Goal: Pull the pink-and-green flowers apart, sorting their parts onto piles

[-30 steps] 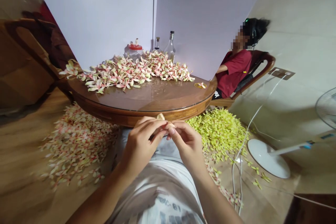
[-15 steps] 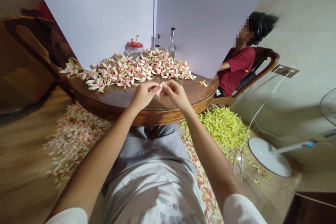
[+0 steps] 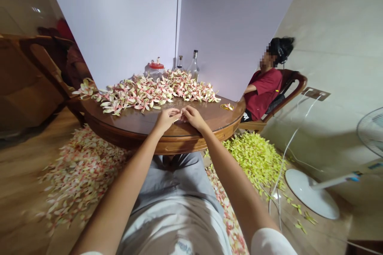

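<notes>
My left hand (image 3: 166,120) and my right hand (image 3: 194,118) meet above the near edge of the round wooden table (image 3: 134,124). The fingers of both are closed in a pinch, tip to tip, on a small pale flower (image 3: 180,113) that the fingertips mostly hide. Just beyond my hands, a heap of pink-and-white flowers (image 3: 143,92) with greenish petal tips spreads across the back of the table. Right of my right hand lie yellow bands (image 3: 224,107) with a single pink-white flower (image 3: 229,106) on them.
A red-lidded jar (image 3: 155,73) and two glass bottles (image 3: 194,67) stand behind the heap, against white panels (image 3: 134,28). Pink-white flowers (image 3: 86,171) and yellow-green ones (image 3: 254,155) cover the floor. A person (image 3: 266,91) sits at right, near cables (image 3: 289,149) and a fan base (image 3: 312,193).
The camera view has tilted up a little, so the scene sits lower. My hands stay together; the pink petals that showed between them are now mostly hidden by the fingers.
</notes>
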Demonstrator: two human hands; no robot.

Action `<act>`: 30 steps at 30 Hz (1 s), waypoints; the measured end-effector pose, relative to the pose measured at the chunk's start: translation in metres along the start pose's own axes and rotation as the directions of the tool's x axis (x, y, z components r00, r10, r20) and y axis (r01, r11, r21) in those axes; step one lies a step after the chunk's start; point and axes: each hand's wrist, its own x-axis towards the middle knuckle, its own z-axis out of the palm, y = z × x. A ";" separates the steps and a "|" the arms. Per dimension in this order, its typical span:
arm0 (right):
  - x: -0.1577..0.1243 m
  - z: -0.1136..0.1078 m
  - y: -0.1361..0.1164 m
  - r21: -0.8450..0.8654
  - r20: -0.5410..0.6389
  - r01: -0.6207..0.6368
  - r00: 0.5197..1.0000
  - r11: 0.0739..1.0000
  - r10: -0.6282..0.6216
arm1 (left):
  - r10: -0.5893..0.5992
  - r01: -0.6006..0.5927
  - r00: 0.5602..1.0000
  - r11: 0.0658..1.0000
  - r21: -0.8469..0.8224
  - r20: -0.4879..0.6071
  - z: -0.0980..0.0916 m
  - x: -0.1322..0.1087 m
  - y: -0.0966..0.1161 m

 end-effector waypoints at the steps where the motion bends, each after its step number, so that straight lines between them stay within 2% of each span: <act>1: -0.001 0.001 0.000 0.001 0.002 0.002 1.000 1.000 -0.002 | -0.012 0.012 1.000 1.000 -0.001 -0.004 0.000 0.001 -0.003; 4: -0.003 0.003 -0.001 -0.019 0.003 0.016 1.000 1.000 -0.015 | -0.030 0.031 0.999 0.999 0.037 -0.024 -0.001 0.000 -0.005; 7: -0.004 0.002 -0.003 -0.074 0.000 0.042 0.999 0.996 -0.042 | -0.035 0.038 0.999 0.992 0.119 -0.027 -0.003 -0.004 0.002; 13: -0.003 0.002 -0.002 -0.211 -0.039 0.070 0.996 0.975 -0.080 | -0.026 0.023 1.000 0.962 0.271 0.006 -0.004 -0.010 0.018; 17: 0.000 0.006 0.000 -0.271 0.003 0.086 0.996 0.959 -0.088 | -0.022 0.006 0.999 0.942 0.335 0.044 -0.004 -0.011 0.020; 23: 0.001 0.007 0.000 -0.301 0.084 0.141 0.989 0.943 -0.121 | 0.023 -0.043 0.998 0.921 0.387 0.056 -0.004 -0.011 0.021; 30: -0.002 0.003 0.000 -0.286 0.079 0.138 0.990 0.948 -0.121 | 0.040 -0.063 0.997 0.930 0.361 0.071 -0.003 -0.010 0.020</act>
